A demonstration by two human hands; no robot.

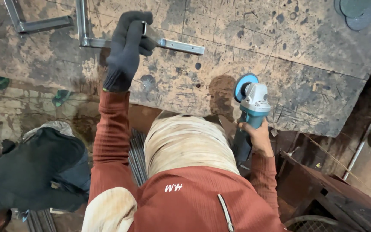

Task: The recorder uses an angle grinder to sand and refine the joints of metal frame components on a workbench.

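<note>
Closest in, a rust-red zip top and pale apron, sleeves reaching out over a scarred steel worktable point(305, 81). Left hand point(127, 45), in a dark glove, clenched around a welded steel angle frame point(181, 46) lying flat on the table's far side. Right hand point(258, 135), bare, wrapped tight round the body of a teal angle grinder point(250, 109), blue flap disc raised near the table edge, well apart from the frame. No sparks, so grinding judged not under way. Another bent frame point(35, 23) at top left; spare discs point(357, 13) at top right. No containers discernible. Crouching person point(31, 172) lower left.

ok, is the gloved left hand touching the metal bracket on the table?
Touching. The head view shows the gloved left hand lying on the metal bracket, its fingers curled over the bar with no gap visible.
</note>
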